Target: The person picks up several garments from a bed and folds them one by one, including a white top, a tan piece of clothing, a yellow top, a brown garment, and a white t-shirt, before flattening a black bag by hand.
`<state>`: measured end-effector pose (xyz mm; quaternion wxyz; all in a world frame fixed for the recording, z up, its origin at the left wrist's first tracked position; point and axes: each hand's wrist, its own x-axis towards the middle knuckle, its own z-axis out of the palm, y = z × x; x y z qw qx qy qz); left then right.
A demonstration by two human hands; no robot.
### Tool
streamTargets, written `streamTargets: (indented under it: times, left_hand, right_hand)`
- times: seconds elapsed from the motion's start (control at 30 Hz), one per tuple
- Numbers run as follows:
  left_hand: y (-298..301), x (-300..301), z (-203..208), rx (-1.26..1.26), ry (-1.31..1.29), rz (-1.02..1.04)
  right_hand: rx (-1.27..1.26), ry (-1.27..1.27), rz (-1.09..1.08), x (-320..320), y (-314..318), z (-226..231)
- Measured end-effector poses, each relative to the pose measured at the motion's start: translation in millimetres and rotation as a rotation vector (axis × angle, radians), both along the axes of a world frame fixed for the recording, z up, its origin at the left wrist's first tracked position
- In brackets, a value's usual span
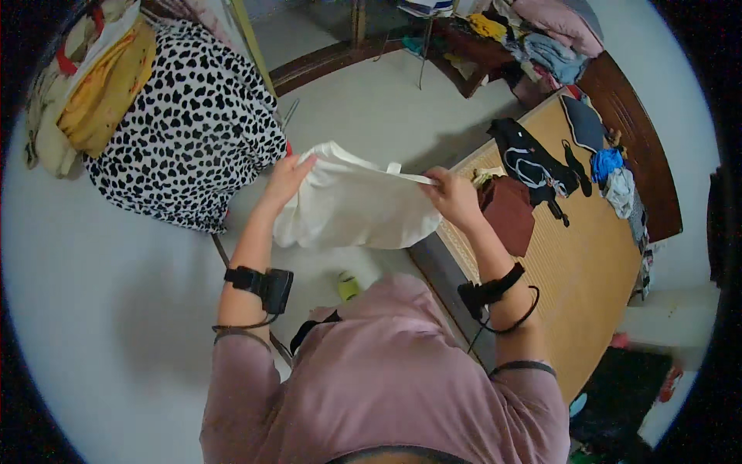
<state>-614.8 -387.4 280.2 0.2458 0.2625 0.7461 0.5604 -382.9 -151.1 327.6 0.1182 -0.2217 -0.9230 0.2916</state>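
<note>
A white cloth garment (363, 207) hangs spread out in front of me, held up by its top edge; its exact kind I cannot tell. My left hand (287, 184) is closed on its upper left corner. At the other end of that edge, my right hand (454, 199) pinches the band between thumb and fingers. A small white tab sticks up from the edge between the hands. Just right of my right hand, a brown folded cloth (508, 215) lies on the bed.
On the right stands a bed with a woven tan mat (576, 286), bearing black clothing (533, 158) and a blue bundle (608, 165). To the left, a black-and-white spotted cloth (193, 124) hangs beside yellow clothes (108, 93). A folding stand (425, 46) is at the back. A green slipper (348, 286) shows below.
</note>
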Motion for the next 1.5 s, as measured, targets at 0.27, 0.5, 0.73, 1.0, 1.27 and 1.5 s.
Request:
streamTargets:
  times: [0.27, 0.5, 0.73, 1.0, 1.27, 1.5]
  left_hand:
    - [11.1, -81.7, -16.1, 0.031, -0.200, 0.074]
    - [96.6, -197.2, -42.2, -0.204, -0.032, 0.024]
    - [250.2, -269.3, 38.8, 0.097, -0.153, 0.125]
    - [401.3, -301.5, 27.0, 0.298, 0.127, -0.362]
    - [492.6, -426.6, -15.3, 0.111, -0.186, -0.504]
    - [626.2, -495.1, -91.5, 0.148, -0.604, -0.467]
  right_hand:
    - [-0.951, -0.189, 0.254, -111.3, 20.3, 0.0]
    - [-0.261, -0.740, 0.867, -216.9, 88.7, -81.2]
    - [-1.017, -0.157, -0.194, -315.2, 210.4, -26.0]
    - [-1.527, 0.405, -0.093, -403.4, 264.6, 11.5]
    - [-1.157, 0.584, -0.218, -486.3, 383.9, -4.3]
    - [-1.616, 0.691, -0.011, -579.9, 465.1, 51.4]
